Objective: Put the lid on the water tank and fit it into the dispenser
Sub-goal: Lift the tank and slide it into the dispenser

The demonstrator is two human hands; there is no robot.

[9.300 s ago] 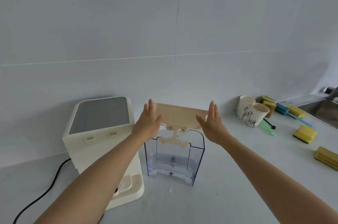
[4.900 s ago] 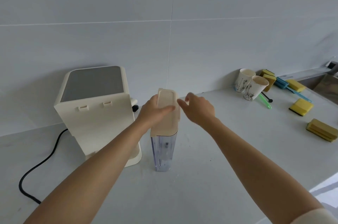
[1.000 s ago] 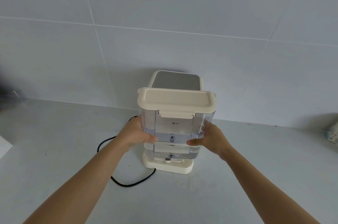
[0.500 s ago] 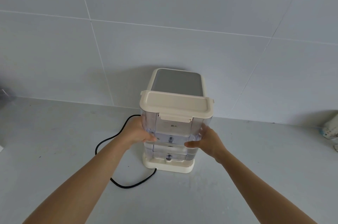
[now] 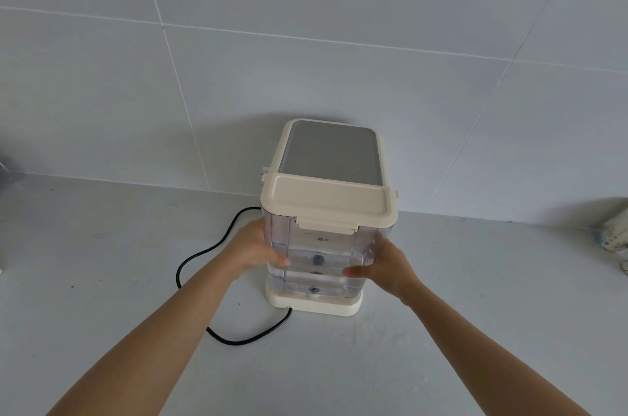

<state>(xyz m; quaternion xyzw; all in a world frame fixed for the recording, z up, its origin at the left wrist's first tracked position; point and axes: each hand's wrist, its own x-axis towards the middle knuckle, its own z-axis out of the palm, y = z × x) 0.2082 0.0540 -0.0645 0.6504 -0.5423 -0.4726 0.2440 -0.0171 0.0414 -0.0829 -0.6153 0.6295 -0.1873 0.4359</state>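
With the dispenser as reference: nearest the viewer, a black power cord loops across the counter from its base. Directly in front of it, the left hand and right hand clamp opposite side walls of the clear water tank, fingers curled closed against the plastic; this symmetric grip likely keeps the tank level for seating. The tank stands on the dispenser's base, the lid fitted on it, abutting the grey top panel. Behind is tiled wall.

Tank w/ lid on dispenser base, btwn hands; cord left on counter.
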